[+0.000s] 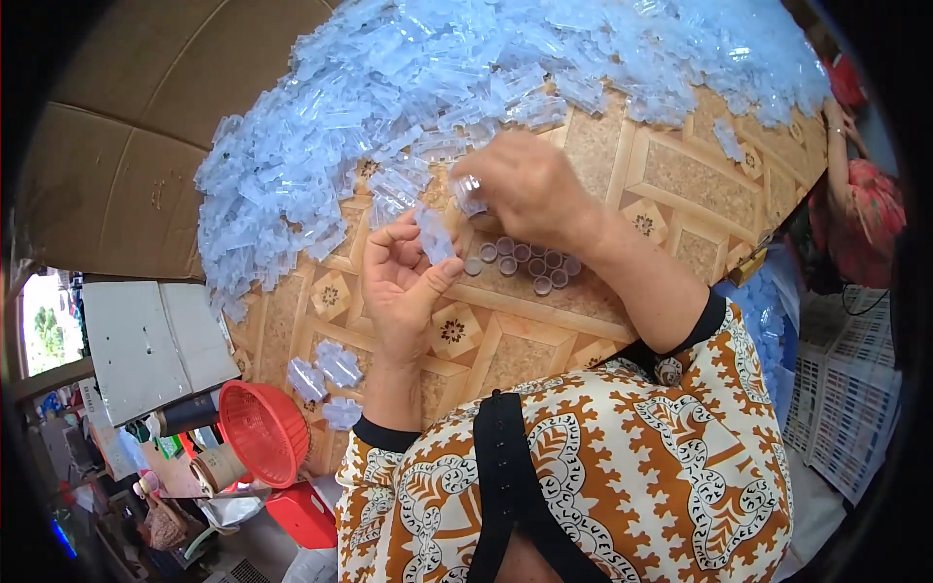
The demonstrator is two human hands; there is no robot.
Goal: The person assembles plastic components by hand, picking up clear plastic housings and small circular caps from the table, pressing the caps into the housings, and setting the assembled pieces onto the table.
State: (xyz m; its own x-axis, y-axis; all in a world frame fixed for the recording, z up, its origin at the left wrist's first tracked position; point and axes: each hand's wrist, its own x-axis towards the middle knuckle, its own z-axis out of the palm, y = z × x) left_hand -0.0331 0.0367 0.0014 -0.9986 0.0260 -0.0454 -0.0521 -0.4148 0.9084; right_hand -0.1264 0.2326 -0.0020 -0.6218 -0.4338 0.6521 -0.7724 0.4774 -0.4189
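Note:
My left hand (403, 277) pinches a bluish clear plastic piece (434, 236) between thumb and fingers, above the table. To its right, my right hand (537, 189) is blurred, its fingers curled together. A shiny clear plastic piece (467, 195) shows at the right fingertips. Below the right hand, several small round translucent caps (541, 266) sit grouped on the table. A few clear pieces (397, 192) lie just beyond my left fingertips, at the edge of a large heap (389, 107) of similar pieces.
The patterned tabletop (515, 364) has loose clear pieces (338, 363) at its near left. A red plastic basket (264, 433) stands at the left edge, near a white board (160, 340). Cardboard (121, 146) borders the far left. Another person's arm (838, 146) reaches in at the far right.

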